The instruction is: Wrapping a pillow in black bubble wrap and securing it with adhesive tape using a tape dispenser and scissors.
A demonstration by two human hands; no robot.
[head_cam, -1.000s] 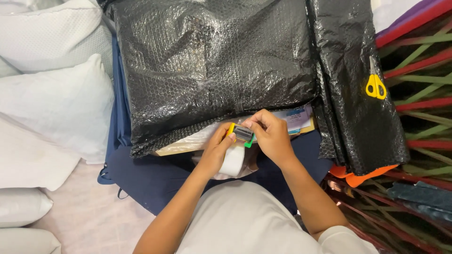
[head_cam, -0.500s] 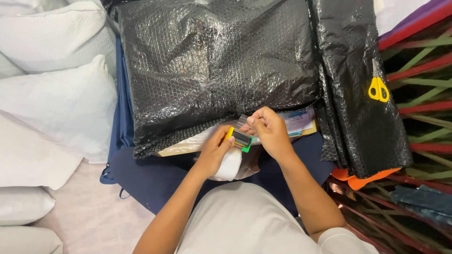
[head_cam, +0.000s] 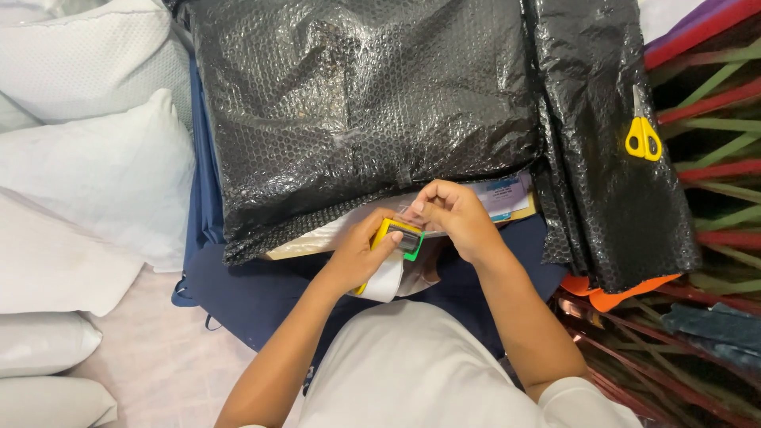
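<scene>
Gripping a small yellow-and-green plastic tape dispenser (head_cam: 399, 237), the left hand (head_cam: 358, 257) wraps round its lower end, thumb on the yellow side. Roll of pale tape sits under it, partly hidden by the palm. Right hand (head_cam: 453, 215) is bent over the dispenser's top edge w/ fingertips pinched on a strip of clear tape (head_cam: 414, 214) at the green cutter end. Both hands closed on smth, neither slack.

Dispenser sits just below the front edge of a big parcel in black bubble-wrap plastic (head_cam: 365, 111), which fills the upper middle of the view. Under that edge pokes a beige envelope-type packet (head_cam: 317, 238) w/ a printed label (head_cam: 503, 196) beside the right hand; can't tell how far it goes under the black wrap. Second sheet of black bubble wrap (head_cam: 610, 158) hangs down on the right, overlapping the parcel's side. Yellow-handled scissors (head_cam: 643, 135) lie on it, well apart from both hands, blades pointing up.

All this rests on a dark navy fabric bag (head_cam: 261, 293). White pillows (head_cam: 87, 174) stacked at left, touching the bag's side. At right, a woven mat w/ red, green and brown stripes (head_cam: 713, 103), and an orange bit (head_cam: 610, 295) sticking out below the hanging wrap. Person wears a white short-sleeved top (head_cam: 428, 372).
</scene>
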